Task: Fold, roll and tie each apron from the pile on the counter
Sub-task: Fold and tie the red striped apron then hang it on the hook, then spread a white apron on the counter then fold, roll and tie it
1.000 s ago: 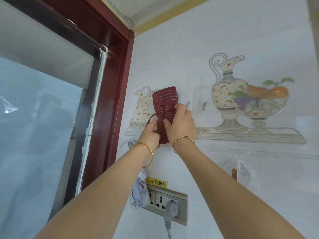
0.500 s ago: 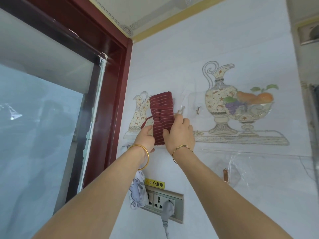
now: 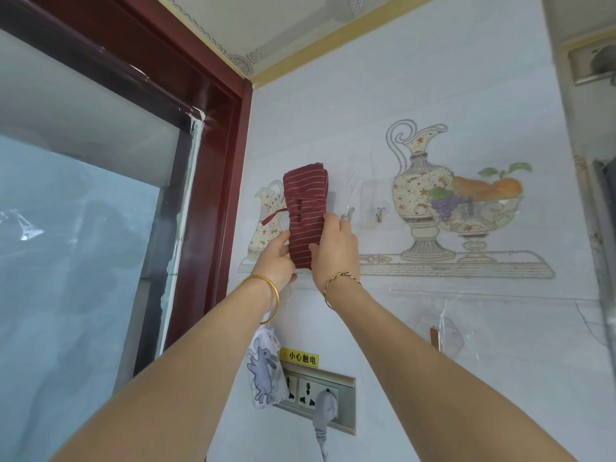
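A rolled dark red apron with thin pale stripes stands upright against the wall tiles, tied round its middle by its own strap, whose loose end sticks out to the left. My left hand holds its lower left side, thumb on the fabric. On the lower right side, my right hand grips the roll with fingers curled round its edge. Both arms reach up to it. The pile and the counter are out of view.
Two clear adhesive wall hooks are stuck just right of the roll, the nearer one beside my right fingers. A red window frame stands to the left. Below are a socket panel with a plug and a small hanging rabbit-print bag.
The roll stays held high against the wall by both hands. My right hand has slid a little lower on it, and my view has shifted slightly to the right.
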A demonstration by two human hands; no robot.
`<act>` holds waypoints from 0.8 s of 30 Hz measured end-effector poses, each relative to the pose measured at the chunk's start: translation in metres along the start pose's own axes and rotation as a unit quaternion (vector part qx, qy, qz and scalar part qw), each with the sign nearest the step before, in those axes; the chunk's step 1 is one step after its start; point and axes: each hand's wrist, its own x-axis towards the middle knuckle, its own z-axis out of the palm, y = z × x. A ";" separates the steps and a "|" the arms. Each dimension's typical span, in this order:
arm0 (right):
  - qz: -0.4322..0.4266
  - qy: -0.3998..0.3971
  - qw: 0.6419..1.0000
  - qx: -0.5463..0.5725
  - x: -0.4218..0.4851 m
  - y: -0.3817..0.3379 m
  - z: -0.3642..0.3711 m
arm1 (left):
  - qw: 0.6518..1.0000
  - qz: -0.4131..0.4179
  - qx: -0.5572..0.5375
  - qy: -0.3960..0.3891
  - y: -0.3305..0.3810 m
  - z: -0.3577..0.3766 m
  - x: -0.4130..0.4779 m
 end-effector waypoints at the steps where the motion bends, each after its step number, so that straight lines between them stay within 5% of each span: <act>1: 0.003 0.002 1.000 0.002 -0.001 0.000 0.002 | 1.000 -0.001 0.000 0.000 -0.001 -0.001 0.000; 24: 0.047 -0.040 0.998 -0.009 -0.032 0.010 -0.001 | 0.997 -0.056 0.051 -0.009 -0.006 -0.001 -0.015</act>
